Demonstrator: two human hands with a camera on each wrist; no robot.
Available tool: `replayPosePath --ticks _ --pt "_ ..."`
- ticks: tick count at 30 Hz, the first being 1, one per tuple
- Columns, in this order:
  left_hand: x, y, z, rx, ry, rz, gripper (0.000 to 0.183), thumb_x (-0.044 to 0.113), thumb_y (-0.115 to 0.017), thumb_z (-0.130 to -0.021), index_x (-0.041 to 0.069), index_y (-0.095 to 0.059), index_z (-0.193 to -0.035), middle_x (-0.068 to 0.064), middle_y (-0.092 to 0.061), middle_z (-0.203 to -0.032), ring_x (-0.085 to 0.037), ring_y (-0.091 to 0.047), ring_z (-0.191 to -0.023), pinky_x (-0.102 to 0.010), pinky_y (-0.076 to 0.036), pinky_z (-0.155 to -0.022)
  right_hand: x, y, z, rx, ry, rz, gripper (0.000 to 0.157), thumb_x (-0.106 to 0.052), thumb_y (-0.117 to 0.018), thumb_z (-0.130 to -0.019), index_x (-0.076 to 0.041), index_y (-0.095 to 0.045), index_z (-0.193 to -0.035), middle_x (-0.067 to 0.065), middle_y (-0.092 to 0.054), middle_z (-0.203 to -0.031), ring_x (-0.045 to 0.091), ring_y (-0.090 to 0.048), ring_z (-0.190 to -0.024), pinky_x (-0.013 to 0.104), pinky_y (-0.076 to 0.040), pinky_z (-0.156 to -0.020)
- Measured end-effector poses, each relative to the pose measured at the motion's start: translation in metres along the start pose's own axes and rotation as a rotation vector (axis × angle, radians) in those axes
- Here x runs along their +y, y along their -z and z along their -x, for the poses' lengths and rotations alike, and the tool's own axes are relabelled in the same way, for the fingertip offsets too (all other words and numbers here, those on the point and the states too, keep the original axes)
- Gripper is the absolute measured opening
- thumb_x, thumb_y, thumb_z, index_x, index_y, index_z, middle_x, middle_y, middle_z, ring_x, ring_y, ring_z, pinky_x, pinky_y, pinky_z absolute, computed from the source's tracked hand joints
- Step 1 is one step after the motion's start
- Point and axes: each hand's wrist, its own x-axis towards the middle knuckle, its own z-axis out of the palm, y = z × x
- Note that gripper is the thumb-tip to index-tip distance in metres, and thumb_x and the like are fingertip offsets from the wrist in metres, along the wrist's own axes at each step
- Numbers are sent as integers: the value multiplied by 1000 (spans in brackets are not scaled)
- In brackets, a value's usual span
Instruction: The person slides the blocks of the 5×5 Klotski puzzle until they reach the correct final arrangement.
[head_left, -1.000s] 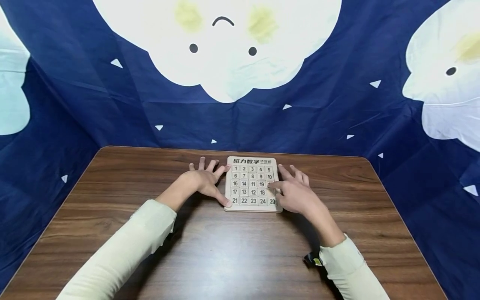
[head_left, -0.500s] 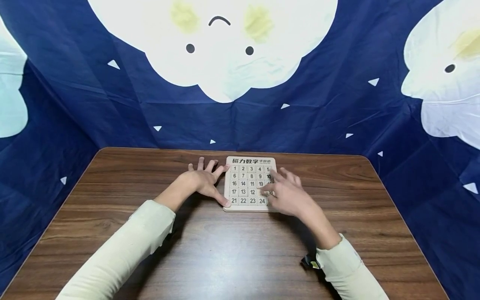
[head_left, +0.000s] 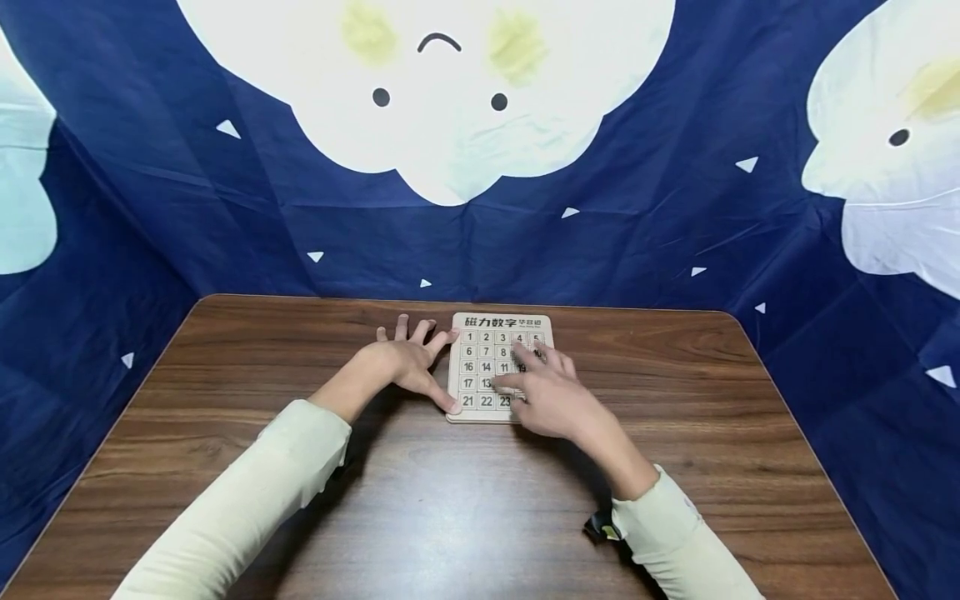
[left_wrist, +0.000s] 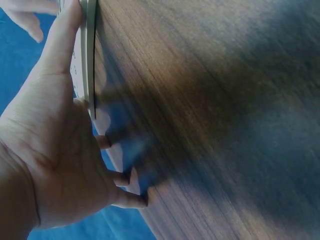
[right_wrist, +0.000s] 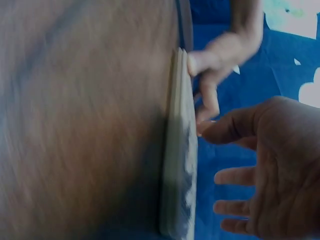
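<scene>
A pale wooden number slide puzzle (head_left: 459, 322) lies flat on the table, its numbered tiles in rows under a printed heading. Along its left side my left hand (head_left: 401, 362) is spread, thumb at the lower left corner and index finger at the upper left. In the left wrist view, that thumb lies against the puzzle's edge (left_wrist: 90, 65). My right hand (head_left: 555, 400) is over the puzzle's right part, index finger stretched out beside tile 13 (head_left: 486, 383). It hides the lower right tiles. The right wrist view shows my right hand's (right_wrist: 285, 165) fingers extended above the board (right_wrist: 175, 150).
The brown wood-grain table (head_left: 420, 517) extends around the puzzle on all sides. Behind its far edge hangs a dark blue cloth (head_left: 375, 233) with white clouds and small triangles. A black strap device (head_left: 602, 527) sits at my right cuff.
My right hand has moved left across the puzzle. Tile 18 first slid right into the last column; the hand now covers that area. My left hand stays in place at the left edge.
</scene>
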Motion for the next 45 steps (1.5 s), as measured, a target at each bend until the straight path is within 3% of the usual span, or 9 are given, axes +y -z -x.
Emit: replayPosePath --ticks 3,9,14,16,22,30,35,40,45 --pt "0 0 1 -3 -1 -1 154 101 -79 -67 36 -2 -183 -22 1 -190 -67 16 -169 -91 -1 -130 -5 -5 -2 -35 9 -14 49 -22 -67 -105 -33 -72 -153 20 -27 -187 59 -21 -171 77 -20 -136" --pt "3 3 6 -15 0 5 148 94 -81 -73 37 1 -183 -20 5 -191 -64 19 -169 -88 1 -132 3 3 1 -3 -41 34 38 -23 -68 -105 -29 -82 -140 22 -33 -184 59 -23 -170 78 -21 -135" --pt "0 2 5 -13 3 10 146 94 -81 -75 36 0 -183 -21 3 -190 -66 17 -169 -89 -1 -132 -1 -1 -15 -2 -18 26 50 -25 -65 -107 -32 -70 -156 20 -27 -187 58 -19 -172 77 -21 -136" --pt "-1 1 6 -5 -5 10 146 94 -80 -75 35 -1 -183 -22 2 -190 -67 15 -169 -90 -2 -131 -3 -5 -19 -27 -20 26 55 -26 -64 -108 -36 -64 -162 20 -23 -188 58 -17 -172 76 -20 -137" --pt "-2 -1 9 -3 -6 18 147 94 -81 -75 35 -2 -183 -22 2 -190 -68 15 -168 -90 -2 -130 0 -4 -10 -124 -5 3 50 -23 -59 -112 -39 -67 -158 19 -20 -189 58 -15 -173 78 -19 -136" --pt "-2 -1 7 -3 -9 7 148 93 -82 -75 35 -1 -183 -22 3 -190 -67 16 -169 -91 -1 -130 9 -1 -15 -50 -80 4 52 -21 -58 -110 -34 -66 -160 20 -21 -189 58 -17 -172 76 -18 -137" --pt "0 1 7 -5 -11 8 146 94 -80 -75 35 -2 -183 -22 3 -190 -66 17 -169 -90 -1 -131 4 -4 -21 -81 -41 -16 55 -21 -52 -111 -35 -61 -164 20 -20 -189 59 -16 -172 77 -19 -136" --pt "0 1 7 -3 -18 17 150 98 -79 -71 36 -2 -183 -22 2 -190 -67 16 -169 -90 -1 -131 3 3 -12 -88 -61 -5 47 -23 -54 -112 -35 -72 -154 16 -18 -190 56 -14 -173 76 -18 -136" --pt "2 3 7 -6 -15 9 147 94 -81 -74 35 -1 -183 -21 4 -191 -65 17 -170 -89 0 -131 3 9 -7 -93 -106 14 42 -25 -57 -112 -35 -76 -149 17 -20 -189 56 -14 -174 75 -18 -137"
